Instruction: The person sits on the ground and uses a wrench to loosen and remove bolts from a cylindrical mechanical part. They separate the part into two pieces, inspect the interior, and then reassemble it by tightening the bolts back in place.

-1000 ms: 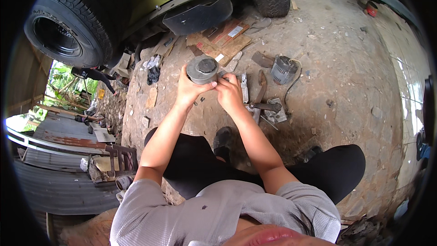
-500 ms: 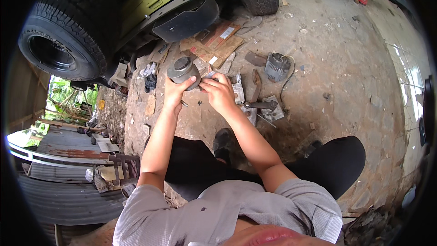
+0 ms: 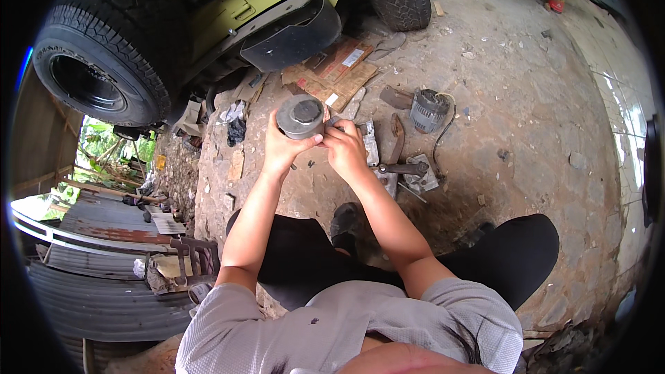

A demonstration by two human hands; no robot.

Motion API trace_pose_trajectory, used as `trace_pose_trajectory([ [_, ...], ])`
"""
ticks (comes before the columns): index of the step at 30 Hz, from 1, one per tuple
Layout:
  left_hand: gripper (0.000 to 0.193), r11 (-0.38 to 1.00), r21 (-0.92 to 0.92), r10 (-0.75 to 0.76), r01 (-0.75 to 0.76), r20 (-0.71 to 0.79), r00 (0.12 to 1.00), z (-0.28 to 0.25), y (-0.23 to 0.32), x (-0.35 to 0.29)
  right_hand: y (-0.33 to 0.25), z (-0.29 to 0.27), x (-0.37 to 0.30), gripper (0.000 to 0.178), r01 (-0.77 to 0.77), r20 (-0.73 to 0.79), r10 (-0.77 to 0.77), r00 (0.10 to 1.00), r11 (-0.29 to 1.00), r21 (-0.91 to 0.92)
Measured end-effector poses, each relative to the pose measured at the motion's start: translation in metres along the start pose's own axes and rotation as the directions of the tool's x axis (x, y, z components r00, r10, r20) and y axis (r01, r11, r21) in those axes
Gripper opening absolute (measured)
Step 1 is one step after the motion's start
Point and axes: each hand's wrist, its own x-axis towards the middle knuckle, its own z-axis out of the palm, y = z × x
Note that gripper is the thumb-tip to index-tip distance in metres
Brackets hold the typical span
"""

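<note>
Fingers (image 3: 337,136) of 2 hands (image 3: 280,152) hold a grey canister (image 3: 302,116), left tyre (image 3: 149,48) well apart.

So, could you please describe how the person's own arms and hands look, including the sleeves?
The left hand and right hand are bare, without gloves. The forearms are uncovered too, with no watch or bracelet visible. Short, light grey sleeves of finely textured fabric end near the elbows.

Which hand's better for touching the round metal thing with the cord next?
Probably the right hand: it's nearer the round metal thing, which lies on that side. The left hand is farther off, holding the grey cylinder.
</note>
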Motion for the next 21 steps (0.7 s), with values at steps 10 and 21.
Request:
trace_pose_trajectory([
  [10, 0.088, 1.0, -0.019, -0.017, 0.017, -0.013, 1.0, -0.004, -0.007, -0.002, 0.002, 0.001, 0.0, 0.031, 0.009, 0.003, -0.01, 1.0, 0.998, 0.063],
  [21, 0.084, 0.988, -0.131, -0.093, 0.082, -0.075, 0.993, -0.028, -0.026, 0.019, -0.005, 0.005, 0.005, 0.034, 0.035, -0.044, -0.03, 0.999, 0.993, 0.11],
])
